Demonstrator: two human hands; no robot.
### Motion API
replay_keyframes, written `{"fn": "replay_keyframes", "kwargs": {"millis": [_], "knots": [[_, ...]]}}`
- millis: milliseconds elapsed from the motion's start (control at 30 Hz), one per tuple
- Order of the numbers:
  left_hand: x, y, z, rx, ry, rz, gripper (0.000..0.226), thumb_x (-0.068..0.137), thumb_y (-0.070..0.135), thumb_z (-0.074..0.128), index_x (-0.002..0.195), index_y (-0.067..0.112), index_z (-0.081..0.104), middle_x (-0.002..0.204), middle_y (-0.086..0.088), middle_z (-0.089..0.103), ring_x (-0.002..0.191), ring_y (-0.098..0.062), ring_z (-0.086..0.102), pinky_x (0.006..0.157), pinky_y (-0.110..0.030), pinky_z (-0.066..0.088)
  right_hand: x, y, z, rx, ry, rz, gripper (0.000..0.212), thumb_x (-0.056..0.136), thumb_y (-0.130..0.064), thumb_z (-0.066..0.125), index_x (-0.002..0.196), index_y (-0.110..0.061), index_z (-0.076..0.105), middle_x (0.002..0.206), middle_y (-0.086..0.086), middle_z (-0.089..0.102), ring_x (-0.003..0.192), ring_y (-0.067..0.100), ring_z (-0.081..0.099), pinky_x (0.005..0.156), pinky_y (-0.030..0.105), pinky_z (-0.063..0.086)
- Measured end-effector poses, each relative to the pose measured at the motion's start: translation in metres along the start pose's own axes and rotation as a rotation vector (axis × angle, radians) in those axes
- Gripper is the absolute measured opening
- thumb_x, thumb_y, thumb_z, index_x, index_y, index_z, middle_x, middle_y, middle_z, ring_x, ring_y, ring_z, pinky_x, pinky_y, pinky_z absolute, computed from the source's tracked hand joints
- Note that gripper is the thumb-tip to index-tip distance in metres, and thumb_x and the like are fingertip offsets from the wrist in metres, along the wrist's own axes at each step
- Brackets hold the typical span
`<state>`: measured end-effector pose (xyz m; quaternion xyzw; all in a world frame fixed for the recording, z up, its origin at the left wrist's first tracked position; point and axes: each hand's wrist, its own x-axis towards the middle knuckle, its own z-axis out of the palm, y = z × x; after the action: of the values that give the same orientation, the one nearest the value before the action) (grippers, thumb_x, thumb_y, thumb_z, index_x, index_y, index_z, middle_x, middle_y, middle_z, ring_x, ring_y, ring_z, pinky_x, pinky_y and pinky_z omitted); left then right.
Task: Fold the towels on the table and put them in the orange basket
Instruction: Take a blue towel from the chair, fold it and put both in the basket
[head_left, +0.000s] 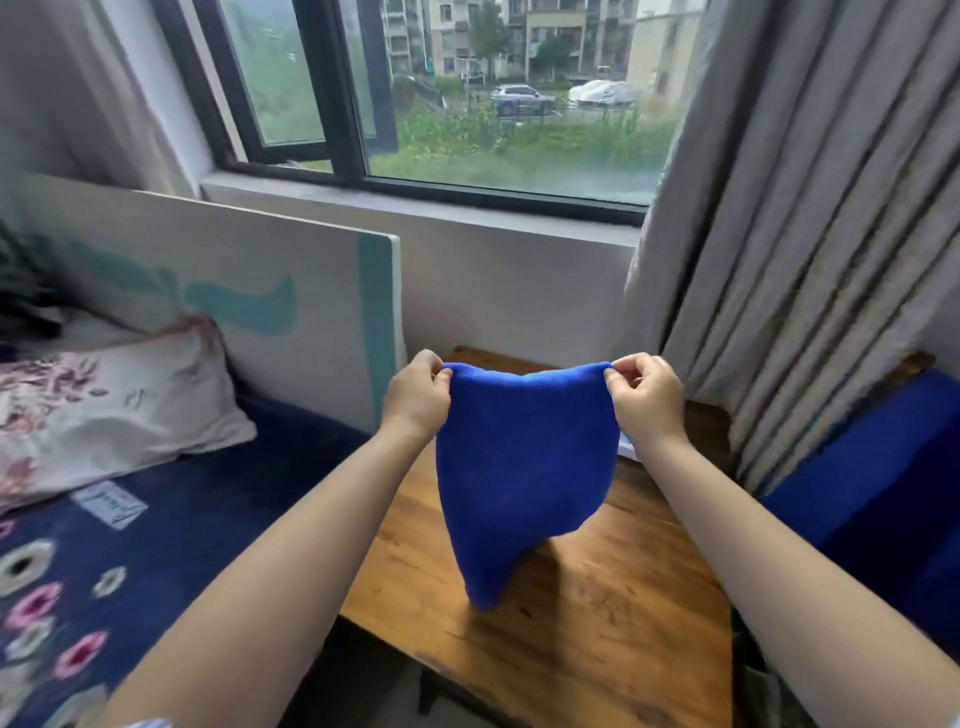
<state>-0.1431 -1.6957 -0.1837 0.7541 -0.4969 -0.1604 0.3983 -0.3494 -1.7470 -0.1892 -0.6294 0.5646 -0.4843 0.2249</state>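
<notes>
A blue towel (524, 467) hangs in the air above the wooden table (597, 613), its lower tip close to the tabletop. My left hand (418, 397) pinches the towel's upper left corner. My right hand (649, 400) pinches the upper right corner. The top edge sags a little between the two hands. No orange basket is in view.
A bed (156, 519) with a dark flowered cover and a pillow (104, 410) lies left of the table. A white board (291, 312) leans behind it. Grey curtains (810, 234) hang at the right, with a blue cushioned seat (883, 493) below. A window is straight ahead.
</notes>
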Motion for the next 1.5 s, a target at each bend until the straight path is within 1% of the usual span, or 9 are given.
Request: {"fn": "replay_keyframes", "kwargs": {"millis": [400,567,767,833,933,1100,1233,1400,1500], "knots": [[0.103,-0.066,0.043,0.467,-0.105,0.136,0.015,0.097,0.020,0.031,0.087,0.013,0.039,0.083,-0.010,0.054,0.076,-0.030,0.048,0.063,-0.033,0.033,0.049,0.063,0.103,-0.077,-0.125,-0.021,0.011,0.084,0.001,0.055,0.085,0.006,0.065,0.086,0.018,0.056,0.079,0.019,0.046,0.060,0.013,0.025],[0.091,-0.121,0.112,0.664,-0.447,0.097,0.019,0.097,0.018,0.033,0.106,0.008,0.047,0.110,-0.015,0.059,0.099,-0.036,0.055,0.069,-0.038,0.038,0.019,0.132,0.135,-0.252,-0.284,0.149,0.013,0.083,0.002,0.055,0.088,0.009,0.065,0.093,0.027,0.060,0.092,0.036,0.054,0.073,0.026,0.030],[0.041,-0.176,0.175,0.902,-1.056,0.113,0.028,0.093,0.009,0.035,0.113,0.009,0.054,0.121,-0.011,0.057,0.113,-0.030,0.053,0.086,-0.038,0.041,-0.043,0.197,0.157,-0.388,-0.508,0.484,0.017,0.086,-0.006,0.054,0.095,0.004,0.064,0.102,0.023,0.060,0.100,0.034,0.054,0.081,0.029,0.033],[0.035,-0.188,0.180,0.930,-1.133,0.172,0.030,0.090,0.005,0.037,0.113,0.012,0.055,0.121,-0.009,0.057,0.113,-0.028,0.053,0.088,-0.036,0.039,-0.063,0.205,0.162,-0.396,-0.647,0.549,0.019,0.089,-0.011,0.051,0.091,0.002,0.065,0.100,0.020,0.064,0.100,0.031,0.055,0.077,0.029,0.032],[0.040,-0.202,0.177,0.767,-1.004,0.121,0.026,0.090,0.007,0.038,0.109,0.010,0.055,0.113,-0.010,0.059,0.105,-0.030,0.056,0.078,-0.034,0.040,-0.088,0.210,0.159,-0.366,-0.585,0.592,0.022,0.089,-0.003,0.048,0.076,0.006,0.064,0.088,0.027,0.065,0.091,0.036,0.057,0.073,0.033,0.031],[0.060,-0.221,0.179,0.366,-0.641,-0.269,0.019,0.089,0.008,0.043,0.100,0.000,0.055,0.096,-0.017,0.061,0.093,-0.033,0.056,0.068,-0.032,0.037,-0.100,0.217,0.163,-0.288,-0.210,0.843,0.018,0.086,0.005,0.045,0.098,0.011,0.057,0.105,0.030,0.054,0.095,0.045,0.058,0.089,0.054,0.044],[0.058,-0.225,0.196,0.219,-0.727,-0.363,0.021,0.089,0.016,0.052,0.096,-0.004,0.054,0.096,-0.022,0.064,0.095,-0.035,0.058,0.075,-0.034,0.040,-0.091,0.219,0.174,-0.422,-0.304,0.761,0.038,0.081,0.002,0.055,0.119,0.005,0.053,0.123,0.024,0.051,0.109,0.036,0.053,0.095,0.028,0.033],[0.050,-0.221,0.202,0.161,-0.743,-0.412,0.013,0.080,0.011,0.056,0.073,0.009,0.046,0.074,-0.011,0.059,0.079,-0.033,0.052,0.057,-0.027,0.032,-0.098,0.215,0.179,-0.572,-0.400,0.735,0.030,0.082,0.000,0.051,0.111,0.006,0.056,0.113,0.024,0.053,0.104,0.037,0.052,0.086,0.034,0.038],[0.054,-0.217,0.192,0.231,-0.660,-0.320,0.034,0.076,0.005,0.050,0.055,0.017,0.025,0.058,-0.003,0.043,0.070,-0.031,0.042,0.052,-0.032,0.026,-0.100,0.214,0.178,-0.625,-0.504,0.729,0.031,0.083,-0.002,0.049,0.113,0.004,0.057,0.111,0.024,0.051,0.103,0.037,0.052,0.086,0.035,0.039]]}}
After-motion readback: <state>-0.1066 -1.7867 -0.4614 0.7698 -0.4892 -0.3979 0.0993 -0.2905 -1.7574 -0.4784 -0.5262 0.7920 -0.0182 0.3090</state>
